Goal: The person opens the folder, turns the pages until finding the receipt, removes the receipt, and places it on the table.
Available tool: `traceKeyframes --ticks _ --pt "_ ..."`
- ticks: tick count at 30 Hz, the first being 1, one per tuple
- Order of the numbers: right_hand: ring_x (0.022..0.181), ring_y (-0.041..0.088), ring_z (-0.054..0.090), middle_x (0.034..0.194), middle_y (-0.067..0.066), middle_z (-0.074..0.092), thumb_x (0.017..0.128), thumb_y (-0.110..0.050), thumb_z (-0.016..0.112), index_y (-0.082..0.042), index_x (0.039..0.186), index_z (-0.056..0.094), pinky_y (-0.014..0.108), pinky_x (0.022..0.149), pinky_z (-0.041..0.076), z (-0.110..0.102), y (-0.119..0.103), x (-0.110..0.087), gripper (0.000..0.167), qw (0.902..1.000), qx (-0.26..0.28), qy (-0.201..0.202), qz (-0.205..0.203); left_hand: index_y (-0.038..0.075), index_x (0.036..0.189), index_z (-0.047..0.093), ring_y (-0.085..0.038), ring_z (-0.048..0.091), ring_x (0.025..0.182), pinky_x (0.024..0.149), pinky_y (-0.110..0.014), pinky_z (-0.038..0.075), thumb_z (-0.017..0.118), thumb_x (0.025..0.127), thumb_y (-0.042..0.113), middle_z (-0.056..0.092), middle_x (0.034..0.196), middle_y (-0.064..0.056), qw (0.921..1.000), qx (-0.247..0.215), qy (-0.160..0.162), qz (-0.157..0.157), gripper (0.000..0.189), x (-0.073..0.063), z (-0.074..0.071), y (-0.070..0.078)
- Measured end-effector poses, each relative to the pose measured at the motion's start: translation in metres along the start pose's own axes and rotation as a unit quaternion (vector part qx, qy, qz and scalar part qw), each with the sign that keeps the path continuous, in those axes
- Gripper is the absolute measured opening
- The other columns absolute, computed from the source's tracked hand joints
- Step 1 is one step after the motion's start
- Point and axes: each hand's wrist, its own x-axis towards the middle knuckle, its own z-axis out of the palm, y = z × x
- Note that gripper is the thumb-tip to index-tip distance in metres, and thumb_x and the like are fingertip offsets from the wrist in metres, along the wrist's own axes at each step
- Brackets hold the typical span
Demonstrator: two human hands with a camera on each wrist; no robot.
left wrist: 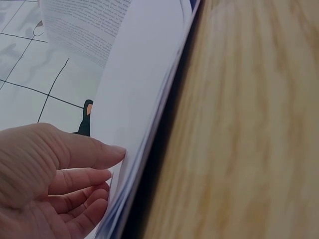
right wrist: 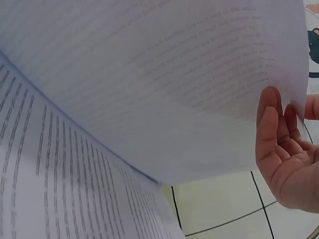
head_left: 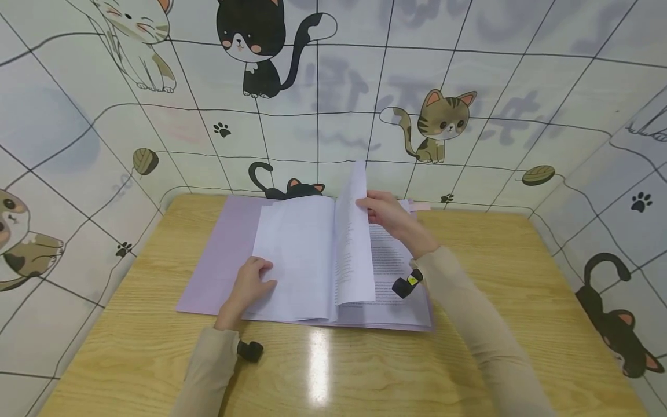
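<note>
A stack of printed pages lies open in a lilac folder (head_left: 219, 255) on the wooden table. My right hand (head_left: 385, 213) pinches one page (head_left: 354, 249) by its outer edge and holds it raised, almost upright. In the right wrist view, that page (right wrist: 199, 99) curves up from the fold, with print showing through, and my right hand (right wrist: 291, 154) has its thumb on one side and fingers on the other. Relaxed, my left hand (head_left: 251, 284) rests at the outer edge of the blank left page (head_left: 299, 255). Its thumb (left wrist: 99, 153) touches paper in the left wrist view.
Printed text covers the right page (head_left: 391, 260) under the raised one. A pink tab (head_left: 421, 206) sticks out at the folder's top right. The wooden table (head_left: 484, 260) meets a tiled wall (head_left: 344, 133) with cat drawings behind and at both sides.
</note>
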Motion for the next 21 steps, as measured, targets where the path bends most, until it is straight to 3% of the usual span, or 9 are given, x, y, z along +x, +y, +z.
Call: traceKeyframes --ticks 8,14,18,21 --pt "0.079 0.013 0.059 0.099 0.008 0.059 0.093 -0.009 0.049 0.010 0.128 0.045 0.025 0.070 0.050 0.021 -0.003 0.008 0.040 0.9997 0.025 0.002 -0.003 -0.012 0.101 0.062 -0.035 0.053 0.094 0.085 -0.045 0.046 0.073 0.071 -0.002 0.055 0.103 -0.023 1.0000 0.007 0.003 -0.004 0.033 -0.001 0.001 0.000" --pt "0.086 0.016 0.059 0.114 0.020 0.057 0.093 -0.010 0.050 0.008 0.128 0.047 0.032 0.079 0.049 0.028 -0.001 0.015 0.039 0.9998 0.020 0.000 0.002 -0.011 0.103 0.061 -0.034 0.052 0.092 0.084 -0.046 0.044 0.072 0.076 0.007 0.055 0.102 -0.022 0.9999 0.013 0.007 0.000 0.035 -0.001 0.004 0.002" --pt "0.094 0.019 0.056 0.124 0.024 0.053 0.094 -0.011 0.049 0.007 0.129 0.047 0.041 0.090 0.044 0.033 -0.001 0.018 0.040 0.9999 0.010 -0.003 -0.002 -0.011 0.104 0.060 -0.033 0.053 0.089 0.080 -0.045 0.045 0.070 0.080 0.010 0.057 0.098 -0.022 0.9991 0.005 0.036 0.021 0.033 -0.002 0.006 0.003" --pt "0.099 0.021 0.054 0.126 0.022 0.053 0.094 -0.011 0.049 0.005 0.131 0.048 0.041 0.092 0.043 0.037 -0.001 0.019 0.040 1.0000 0.003 -0.004 -0.001 -0.011 0.101 0.061 -0.032 0.055 0.086 0.077 -0.044 0.047 0.069 0.080 0.007 0.060 0.094 -0.021 0.9967 -0.007 0.067 0.045 0.029 -0.004 0.008 0.002"
